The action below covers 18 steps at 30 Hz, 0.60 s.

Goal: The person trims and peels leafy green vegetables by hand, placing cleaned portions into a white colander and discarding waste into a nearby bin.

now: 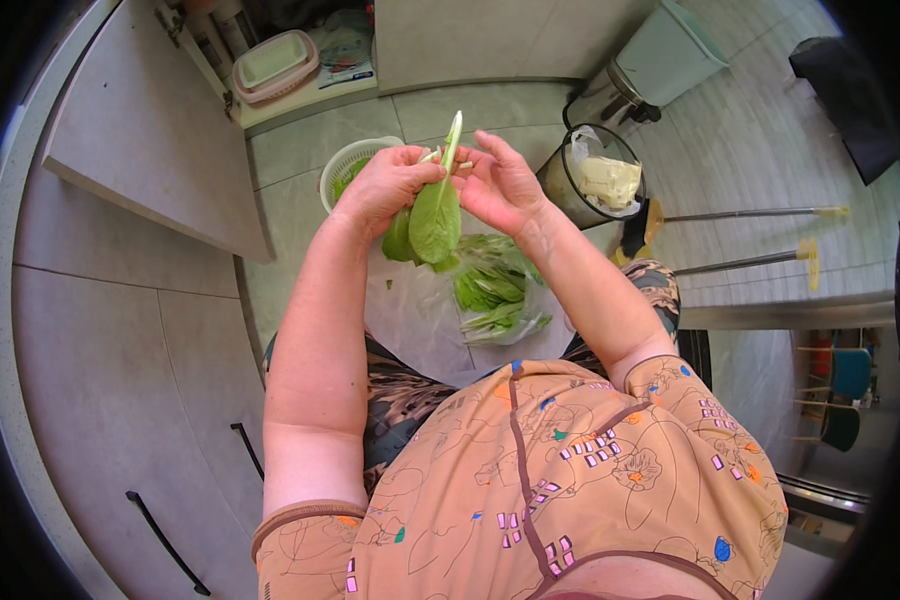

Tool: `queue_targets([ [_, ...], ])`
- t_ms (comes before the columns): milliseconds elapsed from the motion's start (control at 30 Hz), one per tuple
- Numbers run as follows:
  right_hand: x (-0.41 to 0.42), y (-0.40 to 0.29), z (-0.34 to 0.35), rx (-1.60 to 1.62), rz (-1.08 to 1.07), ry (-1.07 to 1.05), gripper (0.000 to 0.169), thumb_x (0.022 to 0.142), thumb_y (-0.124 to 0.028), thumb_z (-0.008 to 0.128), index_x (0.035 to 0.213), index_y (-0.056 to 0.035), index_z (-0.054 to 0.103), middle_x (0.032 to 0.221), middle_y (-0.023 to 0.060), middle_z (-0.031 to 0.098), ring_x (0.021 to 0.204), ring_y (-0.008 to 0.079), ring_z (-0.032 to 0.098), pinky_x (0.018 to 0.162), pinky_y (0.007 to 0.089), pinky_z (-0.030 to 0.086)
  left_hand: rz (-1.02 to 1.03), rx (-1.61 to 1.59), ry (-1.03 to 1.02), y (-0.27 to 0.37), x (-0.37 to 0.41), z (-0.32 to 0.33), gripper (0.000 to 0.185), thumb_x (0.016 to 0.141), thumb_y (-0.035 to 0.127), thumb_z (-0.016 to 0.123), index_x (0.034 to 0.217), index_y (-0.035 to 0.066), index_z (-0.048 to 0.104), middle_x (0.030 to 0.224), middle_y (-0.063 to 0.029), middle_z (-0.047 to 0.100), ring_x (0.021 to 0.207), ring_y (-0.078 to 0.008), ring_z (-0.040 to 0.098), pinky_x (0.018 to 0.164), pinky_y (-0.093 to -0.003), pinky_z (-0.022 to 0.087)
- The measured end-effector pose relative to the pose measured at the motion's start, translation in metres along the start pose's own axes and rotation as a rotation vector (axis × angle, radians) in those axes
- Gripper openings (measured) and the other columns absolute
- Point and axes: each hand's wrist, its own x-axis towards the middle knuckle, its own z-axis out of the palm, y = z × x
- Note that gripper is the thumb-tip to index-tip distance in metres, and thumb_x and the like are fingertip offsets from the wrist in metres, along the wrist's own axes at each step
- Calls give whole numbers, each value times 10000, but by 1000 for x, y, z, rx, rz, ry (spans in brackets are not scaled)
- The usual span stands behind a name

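My left hand (pixel 399 184) grips several green leaves by their pale stems. The foremost leaf (pixel 436 221) hangs blade down, its white stem end pointing up and away from me. Close by on the right, my right hand (pixel 499 184) has its palm turned up and its thumb apart from the fingers. A short pale bit of stem (pixel 465 165) lies against those fingers; some fingertips are hidden behind the leaf stem. Below the hands, a clear plastic bag (pixel 536 304) on the floor holds a heap of leafy greens (pixel 491 281). A white colander basket (pixel 334 169) with green leaves stands beyond my left hand.
A dark-rimmed bin (pixel 562 184) with a packet (pixel 611 182) in it stands to the right, near a pale green bin (pixel 667 56) and a long-handled broom (pixel 652 221). An open cabinet door (pixel 157 142) juts out on the left. Plastic trays (pixel 276 66) sit inside the cabinet.
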Motion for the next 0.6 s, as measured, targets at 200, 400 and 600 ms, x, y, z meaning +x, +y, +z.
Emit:
queue_targets([
  [200, 2, 12, -2, -102, -151, 78, 275, 866, -1, 558, 1120, 75, 484, 1109, 183, 568, 1043, 249, 571, 960, 345, 467, 67, -52, -11, -14, 12, -6, 29, 846, 121, 600, 841, 94, 588, 708, 64, 552, 544, -2, 447, 482, -161, 344],
  [400, 5, 18, -4, -90, -215, 161, 283, 862, 50, 527, 1137, 60, 461, 1106, 190, 571, 1012, 269, 593, 935, 358, 490, 116, -62, 0, -16, 13, 0, 17, 852, 102, 586, 857, 87, 584, 715, 55, 556, 548, -5, 457, 487, -163, 361],
  [600, 13, 3, -13, 24, -241, 210, 318, 820, 119, 502, 1123, 47, 438, 1035, 173, 541, 909, 262, 578, 800, 323, 516, 90, -58, 76, -20, 19, -5, 35, 832, 101, 588, 863, 85, 589, 736, 51, 560, 573, -26, 480, 507, -175, 380],
])
